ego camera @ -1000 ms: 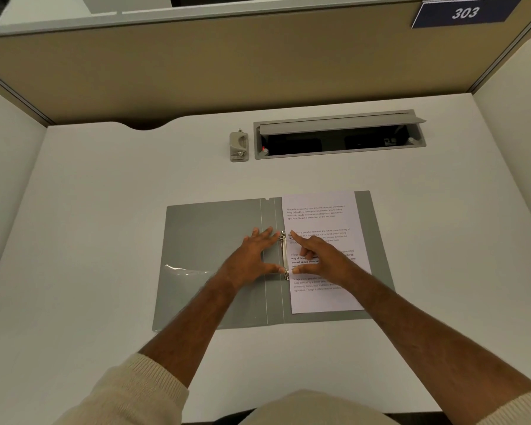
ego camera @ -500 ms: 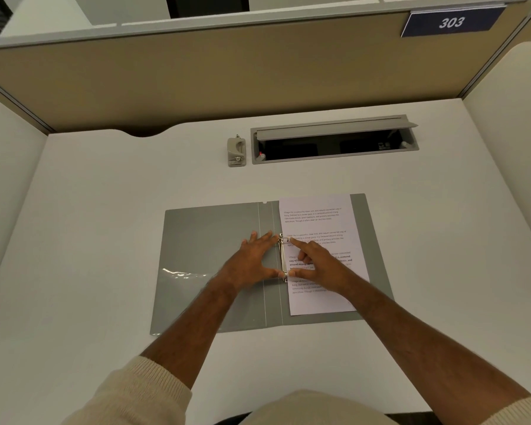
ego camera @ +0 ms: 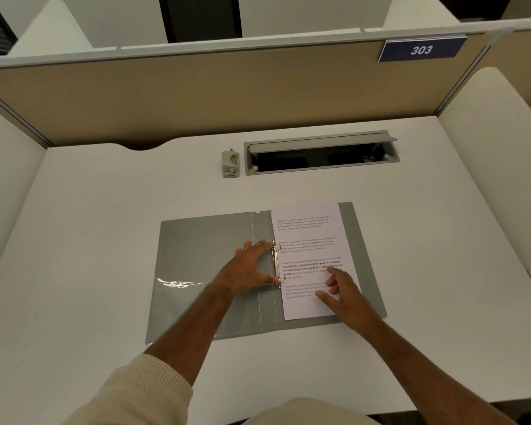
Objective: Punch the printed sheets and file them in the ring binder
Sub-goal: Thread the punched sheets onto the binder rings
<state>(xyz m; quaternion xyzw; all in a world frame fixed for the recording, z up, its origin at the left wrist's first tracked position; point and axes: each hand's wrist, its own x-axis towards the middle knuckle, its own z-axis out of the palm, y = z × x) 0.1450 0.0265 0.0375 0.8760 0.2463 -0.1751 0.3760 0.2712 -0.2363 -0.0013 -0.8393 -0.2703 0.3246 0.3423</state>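
The grey ring binder (ego camera: 203, 271) lay open and flat on the white counter (ego camera: 89, 210), near its front edge. The printed sheets (ego camera: 307, 240) sat on the binder's right-hand cover, their left edge threaded onto the metal ring mechanism (ego camera: 276, 263) beside the spine, with the grey cover showing as a strip along their right side and below them.

The left hand (ego camera: 247, 268) rested on the binder just to the left of the rings. Its fingers were spread and fairly straight, the fingertips reaching toward the upper ring and the thumb stretched toward the lower ring, so the hand bracketed the mechanism from the left without curling round anything. Whether finger and thumb actually touched the metal could not be told.

The right hand (ego camera: 347, 294) was over the lower right part of the sheets, well clear of the rings. Its fingers were loosely extended and apart, pointing up and left across the printed text, gripping nothing; it looked slightly blurred, and whether the fingertips touched the paper was unclear.

A small beige hole punch (ego camera: 230, 164) stood at the back of the counter, well apart from both hands, just left of an open cable tray (ego camera: 319, 156) set into the surface. A blue plate (ego camera: 422, 50) reading 303 hung on the tan partition behind.
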